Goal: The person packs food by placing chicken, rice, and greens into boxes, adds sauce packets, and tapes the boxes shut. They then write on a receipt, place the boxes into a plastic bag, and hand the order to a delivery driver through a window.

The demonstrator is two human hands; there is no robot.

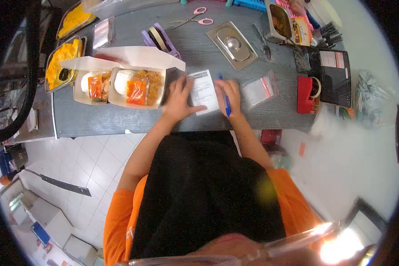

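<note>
A printed paper slip [204, 91] lies on the dark table in front of me. My left hand [177, 101] rests flat at its left edge, fingers apart, thumb on the paper. At the right edge, my right hand [232, 95] is closed around a blue pen [226, 99]. Left of my left hand stand two open paper food boxes side by side. The nearer box [139, 105] holds rice, a crumbed brown food and a red sauce sachet [137, 91]. The other box [88, 101] also has rice and a red sachet [94, 87]. Clear plastic bags [258, 91] lie right of my right hand.
Behind the slip are a purple tape dispenser [166, 42], pink-handled scissors [199, 20] and a metal lid [232, 46]. Trays of yellow food [60, 64] stand at the left. A red tape dispenser [304, 95] and a tablet [335, 82] are on the right.
</note>
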